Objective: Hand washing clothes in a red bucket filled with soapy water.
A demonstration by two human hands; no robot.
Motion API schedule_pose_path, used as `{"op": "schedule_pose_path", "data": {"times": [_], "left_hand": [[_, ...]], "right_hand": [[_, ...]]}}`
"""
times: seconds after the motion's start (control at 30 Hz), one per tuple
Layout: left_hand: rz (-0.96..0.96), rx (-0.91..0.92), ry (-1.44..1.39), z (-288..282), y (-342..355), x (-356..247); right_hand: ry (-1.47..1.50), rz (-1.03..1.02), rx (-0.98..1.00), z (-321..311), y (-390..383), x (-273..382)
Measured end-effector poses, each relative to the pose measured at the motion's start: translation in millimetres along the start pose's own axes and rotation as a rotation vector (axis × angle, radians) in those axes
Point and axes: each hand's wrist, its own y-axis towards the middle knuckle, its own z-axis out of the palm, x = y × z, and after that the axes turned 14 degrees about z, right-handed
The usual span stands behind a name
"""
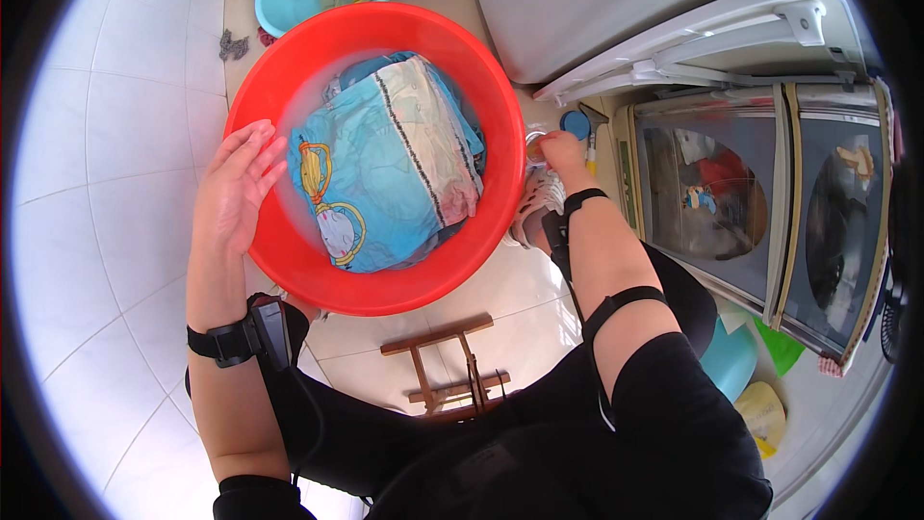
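A large red plastic basin (pixel 289 270) is tilted toward me, holding a bundle of wet light-blue cloth (pixel 390 169) with cartoon prints and striped edges. My left hand (pixel 231 188) lies flat with spread fingers against the basin's left rim, steadying it. My right hand (pixel 563 152) reaches past the basin's right rim, with its fingers pinched on a small round object (pixel 535 146) next to a blue cap (pixel 576 123). What that object is cannot be made out.
A smaller light-blue basin (pixel 279 0) with green and yellow cloth stands behind the red one. A twin-tub washing machine (pixel 751 193) with clear lids fills the right. A small wooden stool (pixel 448 366) sits under me on white floor tiles (pixel 106 183).
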Motion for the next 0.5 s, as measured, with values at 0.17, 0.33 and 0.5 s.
{"op": "schedule_pose_path", "data": {"times": [0.17,0.33,0.5], "left_hand": [[-0.016,0.039,-0.015,9,3,0],[-0.016,0.009,-0.012,-4,4,0],[-0.014,0.042,-0.003,7,6,-3]], "right_hand": [[-0.098,0.265,0.272,7,6,3],[-0.158,0.41,0.506,17,-6,35],[-0.151,0.5,0.548,14,4,21]]}}
